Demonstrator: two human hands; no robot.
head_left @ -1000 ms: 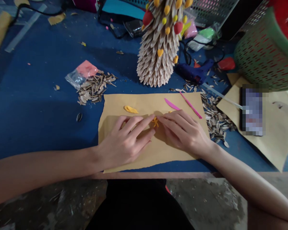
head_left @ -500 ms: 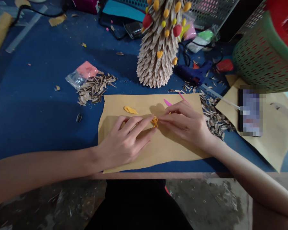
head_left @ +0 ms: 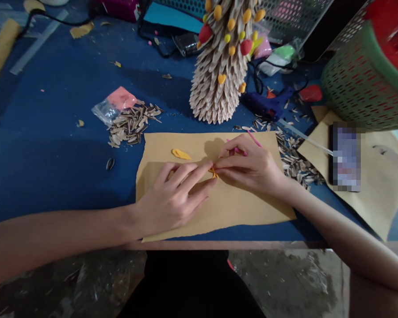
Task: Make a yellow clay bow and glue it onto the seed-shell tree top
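A small orange clay shape (head_left: pixel 214 172) lies on a sheet of brown paper (head_left: pixel 239 207). My left hand (head_left: pixel 174 196) rests flat on the paper, fingers stretched toward the shape and touching its left side. My right hand (head_left: pixel 252 165) is curled, its fingertips pinched on the shape's right side. A pink modelling tool (head_left: pixel 254 138) pokes out behind the right hand's knuckles; whether that hand holds it I cannot tell. A yellow clay piece (head_left: pixel 181 154) lies further back on the paper.
A cone tree of seed shells (head_left: pixel 219 84) with coloured clay dots stands behind the paper. Sunflower seed shells (head_left: pixel 129 126) lie in heaps left and right (head_left: pixel 298 165). A blue glue gun (head_left: pixel 268 104), a phone (head_left: pixel 346 157) and a green basket (head_left: pixel 358 84) sit at the right.
My right hand slid back and curled up over the pink tool, its fingertips staying at the orange shape. The left hand stayed put.
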